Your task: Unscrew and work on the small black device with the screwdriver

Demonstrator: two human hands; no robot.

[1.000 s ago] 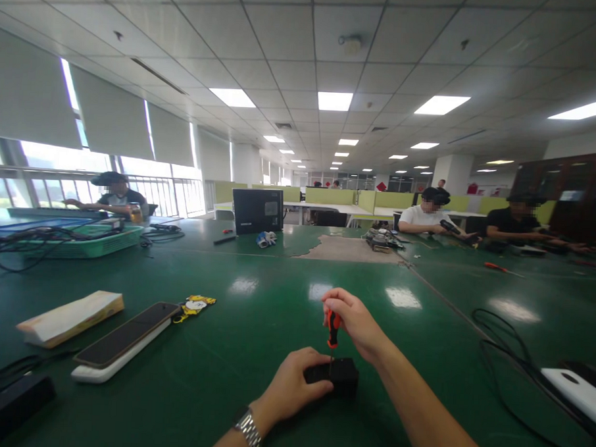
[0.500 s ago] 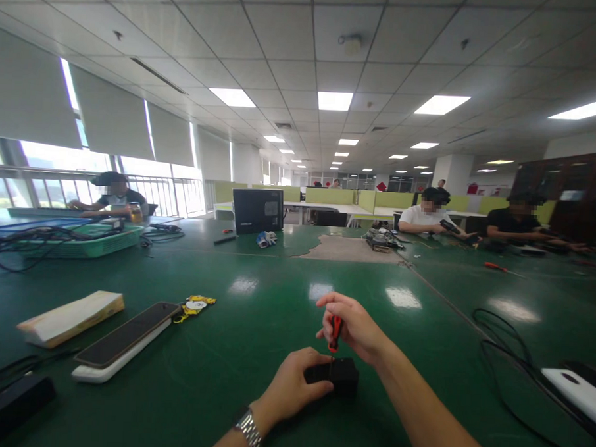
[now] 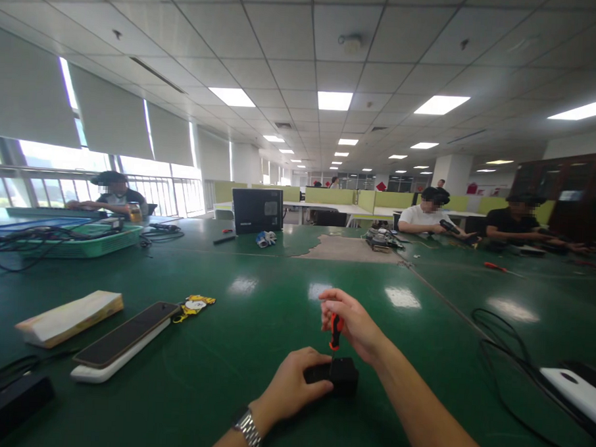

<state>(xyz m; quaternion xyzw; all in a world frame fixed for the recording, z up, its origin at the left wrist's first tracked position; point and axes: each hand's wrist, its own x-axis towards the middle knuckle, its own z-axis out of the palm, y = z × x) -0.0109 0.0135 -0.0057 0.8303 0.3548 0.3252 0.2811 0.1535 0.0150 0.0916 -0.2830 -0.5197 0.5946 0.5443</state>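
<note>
A small black box (image 3: 344, 377) rests on the green table (image 3: 255, 307) in front of me. My left hand (image 3: 293, 383) grips its left end between thumb and fingers, with a metal watch on the wrist. Above the box, my right hand (image 3: 350, 321) holds a red and black screwdriver (image 3: 335, 332) upright. The shaft points down to the top of the box; the exact spot its tip meets is too small to tell.
At left lie a phone (image 3: 128, 335) on a white device, a paper block (image 3: 70, 318) and a green basket (image 3: 84, 242) of cables. Black cables (image 3: 506, 364) and a white device (image 3: 574, 394) lie right. People sit across the table.
The fingers of my right hand have shifted slightly around the screwdriver handle. My left hand and the black box have kept their place.
</note>
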